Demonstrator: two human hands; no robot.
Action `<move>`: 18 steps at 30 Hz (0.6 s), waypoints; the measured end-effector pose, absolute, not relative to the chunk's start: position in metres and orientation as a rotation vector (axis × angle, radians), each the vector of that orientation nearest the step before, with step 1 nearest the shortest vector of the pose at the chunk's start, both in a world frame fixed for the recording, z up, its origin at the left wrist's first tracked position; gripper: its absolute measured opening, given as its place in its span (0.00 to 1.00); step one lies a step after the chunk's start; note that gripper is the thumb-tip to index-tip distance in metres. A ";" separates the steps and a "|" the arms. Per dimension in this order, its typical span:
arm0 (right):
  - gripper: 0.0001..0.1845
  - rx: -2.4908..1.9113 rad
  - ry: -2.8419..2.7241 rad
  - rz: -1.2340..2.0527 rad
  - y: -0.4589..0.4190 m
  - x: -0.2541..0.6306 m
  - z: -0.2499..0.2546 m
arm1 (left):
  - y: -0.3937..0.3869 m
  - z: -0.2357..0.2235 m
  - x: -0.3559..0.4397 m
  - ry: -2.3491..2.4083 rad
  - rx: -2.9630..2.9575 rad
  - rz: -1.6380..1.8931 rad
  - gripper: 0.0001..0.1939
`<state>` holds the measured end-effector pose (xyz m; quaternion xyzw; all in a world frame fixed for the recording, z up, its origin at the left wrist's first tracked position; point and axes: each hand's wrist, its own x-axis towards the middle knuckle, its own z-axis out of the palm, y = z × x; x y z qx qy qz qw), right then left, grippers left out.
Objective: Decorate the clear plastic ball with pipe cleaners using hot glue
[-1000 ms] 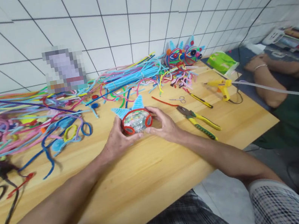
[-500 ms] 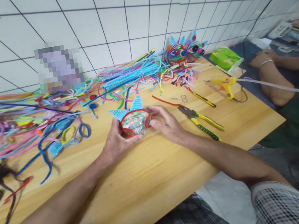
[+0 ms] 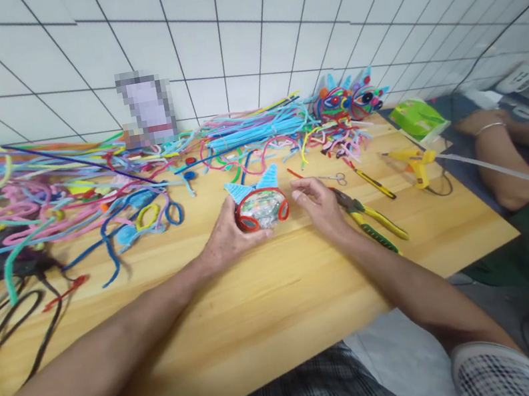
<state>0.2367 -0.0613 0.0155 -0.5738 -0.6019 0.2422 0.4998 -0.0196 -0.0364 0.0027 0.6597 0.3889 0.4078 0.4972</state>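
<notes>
"From here, how are the hands?"
"My left hand (image 3: 228,236) clamps the eared ornament (image 3: 264,207), left of the pliers (image 3: 383,225). My right hand (image 3: 321,207), just left of the pliers, is apart from the ornament, fingers loosely curled, seemingly empty."
"How far along?"
"Blue ears (image 3: 269,178) and red trim (image 3: 250,229) are on. Judging by two busier heads (image 3: 333,104) beyond the pliers, I'd say most coloured decoration is left."

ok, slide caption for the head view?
Left hand holds a red-rimmed piece with blue peaks; right hand is apart from it, near pliers.
</notes>
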 end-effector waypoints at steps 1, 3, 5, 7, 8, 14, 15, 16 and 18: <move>0.17 -1.390 -1.448 0.598 -0.062 0.236 0.016 | -0.036 0.002 -0.020 0.927 1.596 0.995 0.44; 0.17 -1.399 -1.428 0.629 -0.061 0.234 0.017 | -0.036 0.001 -0.020 0.907 1.591 0.996 0.44; 0.19 -1.401 -1.415 0.661 -0.061 0.232 0.016 | -0.035 0.001 -0.020 0.905 1.593 0.991 0.44; 0.20 -1.392 -1.413 0.694 -0.061 0.230 0.015 | -0.036 0.002 -0.020 0.909 1.607 0.987 0.44; 0.20 -1.382 -1.419 0.715 -0.061 0.229 0.014 | -0.036 0.002 -0.021 0.911 1.618 0.989 0.44; 0.22 -1.343 -1.456 0.799 -0.064 0.226 0.011 | -0.037 0.001 -0.023 0.936 1.655 1.009 0.43; 0.22 -1.343 -1.454 0.801 -0.064 0.226 0.012 | -0.037 0.001 -0.023 0.936 1.649 1.001 0.43; 0.23 -1.340 -1.451 0.804 -0.065 0.227 0.012 | -0.037 0.001 -0.023 0.933 1.641 0.992 0.43; 0.24 -1.331 -1.441 0.814 -0.066 0.227 0.013 | -0.037 0.001 -0.022 0.921 1.619 0.977 0.43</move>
